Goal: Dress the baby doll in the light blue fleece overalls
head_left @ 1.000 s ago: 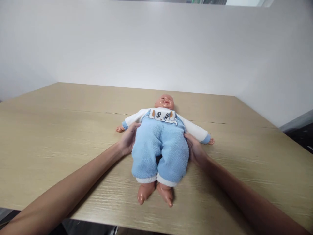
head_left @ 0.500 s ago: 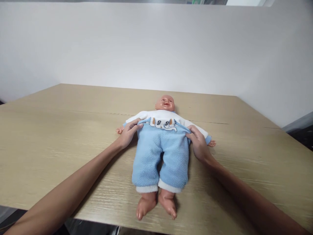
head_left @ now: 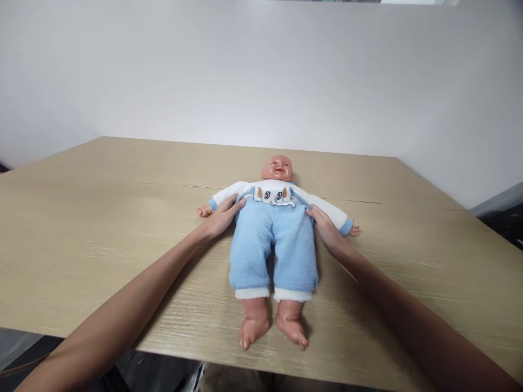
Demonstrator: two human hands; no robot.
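1. I see the doll (head_left: 274,239) lying on its back in the middle of the frame, head toward the top, bare feet toward the bottom edge of the wooden surface (head_left: 102,228).
2. The doll wears light blue fleece trousers (head_left: 273,247) with white cuffs, and a white top (head_left: 322,209) with blue wrist bands; a small animal-face patch sits on the bib just below the chin.
3. My left hand (head_left: 223,218) comes in from the lower left of the frame and rests at the trousers' waist on the left side of the picture. Its fingers (head_left: 237,206) are curled against the upper edge of the fabric; I cannot tell whether they pinch it or only press on it.
4. My right hand (head_left: 327,228) comes in from the lower right and meets the waist on the opposite side. Its fingers (head_left: 312,213) lie close together on the fleece there, and again the exact hold is hidden.
5. The doll's arms are spread out to both sides, its small hands lying on the surface just beyond my own.
6. Both legs lie straight and close together, the feet near the surface's front edge.
7. A plain white wall (head_left: 261,71) fills the upper half of the frame behind the surface.
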